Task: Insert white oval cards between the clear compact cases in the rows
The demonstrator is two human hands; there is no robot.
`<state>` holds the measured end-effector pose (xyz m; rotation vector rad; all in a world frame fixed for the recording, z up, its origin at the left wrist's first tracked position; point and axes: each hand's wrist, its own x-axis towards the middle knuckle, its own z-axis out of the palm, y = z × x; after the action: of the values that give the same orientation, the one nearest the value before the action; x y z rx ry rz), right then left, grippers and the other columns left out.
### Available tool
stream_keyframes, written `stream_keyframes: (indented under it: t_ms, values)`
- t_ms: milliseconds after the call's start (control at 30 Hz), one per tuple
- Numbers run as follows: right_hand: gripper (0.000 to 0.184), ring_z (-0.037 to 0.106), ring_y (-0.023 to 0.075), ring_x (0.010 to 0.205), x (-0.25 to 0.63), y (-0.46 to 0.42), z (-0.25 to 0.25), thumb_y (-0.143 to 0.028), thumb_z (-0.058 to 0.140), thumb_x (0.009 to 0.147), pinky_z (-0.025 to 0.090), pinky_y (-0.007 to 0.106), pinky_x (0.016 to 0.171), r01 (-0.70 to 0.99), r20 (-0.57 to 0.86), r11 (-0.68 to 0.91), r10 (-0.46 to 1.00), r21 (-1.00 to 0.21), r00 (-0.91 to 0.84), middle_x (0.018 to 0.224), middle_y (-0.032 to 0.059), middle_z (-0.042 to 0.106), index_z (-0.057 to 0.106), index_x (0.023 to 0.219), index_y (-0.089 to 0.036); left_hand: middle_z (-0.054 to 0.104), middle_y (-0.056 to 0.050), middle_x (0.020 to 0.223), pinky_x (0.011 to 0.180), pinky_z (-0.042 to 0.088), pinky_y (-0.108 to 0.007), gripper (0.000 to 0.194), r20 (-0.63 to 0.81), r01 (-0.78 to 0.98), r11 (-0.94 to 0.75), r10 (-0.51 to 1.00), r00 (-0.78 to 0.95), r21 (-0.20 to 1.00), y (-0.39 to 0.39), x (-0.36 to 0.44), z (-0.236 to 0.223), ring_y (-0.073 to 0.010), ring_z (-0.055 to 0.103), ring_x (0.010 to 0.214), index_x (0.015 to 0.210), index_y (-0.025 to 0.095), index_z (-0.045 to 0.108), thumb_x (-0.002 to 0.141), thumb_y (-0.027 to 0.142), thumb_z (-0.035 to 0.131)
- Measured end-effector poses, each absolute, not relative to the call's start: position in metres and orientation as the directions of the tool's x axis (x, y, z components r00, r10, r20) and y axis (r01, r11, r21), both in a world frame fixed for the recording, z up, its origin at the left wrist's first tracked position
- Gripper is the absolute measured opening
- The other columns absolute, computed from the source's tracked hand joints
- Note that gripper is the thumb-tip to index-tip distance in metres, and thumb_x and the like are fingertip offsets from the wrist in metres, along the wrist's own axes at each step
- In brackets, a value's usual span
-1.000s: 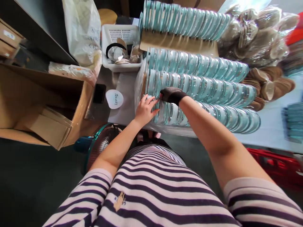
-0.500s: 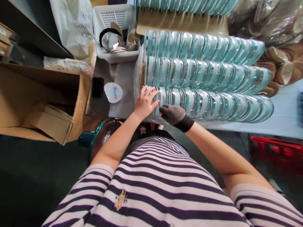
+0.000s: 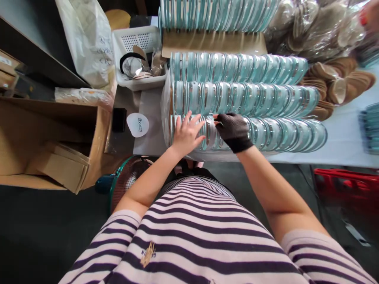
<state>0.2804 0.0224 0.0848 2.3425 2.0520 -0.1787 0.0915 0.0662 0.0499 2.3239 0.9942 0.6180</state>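
My left hand [image 3: 186, 134] is bare, with its fingers spread over the left end of the nearest row of clear, teal-tinted rounded packages [image 3: 284, 134]. The packages stand on edge, pressed closely together. Over the same row, a little further right, is my right hand [image 3: 233, 128] in a dark glove with bare fingertips. Its fingers are curled inward at the packages; whatever they grip is hidden. Behind lie a second row [image 3: 245, 96] and a third row [image 3: 239, 67] of the same packages.
A white basket [image 3: 139, 85] with loose items stands at the back left, near a white rounded card [image 3: 137, 125] and a black box [image 3: 119, 120]. Further left is an open carton [image 3: 97, 138], with a fan [image 3: 121, 183] below. Brown padded pieces [image 3: 340, 83] lie at right; a red crate [image 3: 346, 181] is below.
My right hand has moved right and up along the nearest row. My left hand has shifted slightly right, staying spread on the packages. The camera view has shifted too.
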Motion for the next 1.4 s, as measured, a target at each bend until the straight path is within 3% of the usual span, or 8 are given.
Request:
stream_keyframes:
  t_ms: [133, 233, 333, 600, 767, 1033, 1167, 1400]
  values:
    - [0.037, 0.068, 0.0293, 0.101, 0.285, 0.097, 0.100, -0.026, 0.054, 0.090, 0.047, 0.034, 0.082, 0.999, -0.400, 0.002, 0.916, 0.054, 0.020, 0.108, 0.0173, 0.072, 0.068, 0.122, -0.016, 0.054, -0.009, 0.147, 0.123, -0.004, -0.061, 0.050, 0.140, 0.497, -0.554, 0.749, 0.647, 0.668, 0.064, 0.105, 0.041, -0.0367, 0.037, 0.143, 0.134, 0.029, 0.061, 0.085, 0.039, 0.068]
    - [0.042, 0.066, 0.0271, 0.105, 0.280, 0.123, 0.099, -0.022, 0.057, 0.088, 0.047, 0.033, 0.083, 0.989, -0.533, 0.145, 0.838, 0.014, -0.115, 0.116, 0.0160, 0.070, 0.063, 0.129, -0.016, 0.053, -0.010, 0.147, 0.122, -0.005, -0.061, 0.053, 0.126, 0.512, -0.570, 0.738, 0.663, 0.643, 0.066, 0.103, 0.037, -0.0372, 0.036, 0.144, 0.136, 0.028, 0.060, 0.085, 0.042, 0.067]
    - [0.047, 0.067, 0.0254, 0.104, 0.280, 0.124, 0.102, -0.024, 0.060, 0.086, 0.048, 0.031, 0.081, 0.988, -0.599, 0.151, 0.788, -0.036, -0.143, 0.117, 0.0133, 0.070, 0.060, 0.133, -0.018, 0.052, -0.008, 0.149, 0.123, -0.006, -0.059, 0.055, 0.119, 0.535, -0.586, 0.734, 0.669, 0.609, 0.066, 0.101, 0.037, -0.0360, 0.035, 0.145, 0.138, 0.029, 0.058, 0.085, 0.041, 0.068]
    - [0.053, 0.066, 0.0268, 0.107, 0.289, 0.116, 0.109, -0.022, 0.062, 0.084, 0.048, 0.032, 0.083, 0.971, -0.574, 0.234, 0.790, -0.039, -0.214, 0.121, 0.0148, 0.068, 0.058, 0.136, -0.015, 0.052, -0.008, 0.149, 0.123, -0.005, -0.058, 0.055, 0.109, 0.545, -0.576, 0.741, 0.662, 0.609, 0.067, 0.104, 0.038, -0.0360, 0.035, 0.145, 0.138, 0.028, 0.058, 0.085, 0.042, 0.067]
    - [0.043, 0.066, 0.0264, 0.107, 0.299, 0.115, 0.101, -0.021, 0.055, 0.089, 0.048, 0.032, 0.082, 0.976, -0.515, 0.216, 0.832, -0.040, -0.205, 0.119, 0.0134, 0.069, 0.062, 0.132, -0.020, 0.052, -0.009, 0.149, 0.123, -0.005, -0.058, 0.056, 0.121, 0.560, -0.593, 0.741, 0.660, 0.578, 0.065, 0.104, 0.036, -0.0368, 0.036, 0.144, 0.137, 0.025, 0.059, 0.084, 0.042, 0.067]
    - [0.049, 0.066, 0.0214, 0.096, 0.298, 0.121, 0.101, -0.018, 0.060, 0.084, 0.044, 0.028, 0.075, 0.965, -0.584, 0.233, 0.770, -0.119, -0.258, 0.114, 0.0118, 0.070, 0.059, 0.132, -0.018, 0.052, -0.010, 0.149, 0.123, -0.003, -0.059, 0.056, 0.108, 0.577, -0.617, 0.728, 0.677, 0.535, 0.064, 0.103, 0.036, -0.0361, 0.036, 0.144, 0.139, 0.024, 0.057, 0.088, 0.046, 0.063]
    - [0.038, 0.066, 0.0242, 0.098, 0.295, 0.108, 0.106, -0.022, 0.056, 0.087, 0.042, 0.029, 0.075, 0.957, -0.465, 0.287, 0.842, -0.042, -0.273, 0.111, 0.0120, 0.071, 0.064, 0.124, -0.020, 0.050, -0.009, 0.151, 0.123, -0.001, -0.059, 0.057, 0.083, 0.611, -0.627, 0.727, 0.681, 0.484, 0.063, 0.103, 0.039, -0.0351, 0.035, 0.145, 0.140, 0.024, 0.055, 0.088, 0.046, 0.062]
    - [0.030, 0.067, 0.0204, 0.084, 0.292, 0.000, 0.072, -0.029, 0.051, 0.090, 0.035, 0.026, 0.062, 0.963, -0.334, 0.212, 0.907, -0.167, -0.257, 0.107, 0.0111, 0.071, 0.070, 0.109, -0.018, 0.047, -0.003, 0.153, 0.125, 0.005, -0.057, 0.055, 0.045, 0.648, -0.649, 0.719, 0.693, 0.399, 0.061, 0.103, 0.047, -0.0277, 0.033, 0.147, 0.144, 0.028, 0.049, 0.093, 0.049, 0.055]
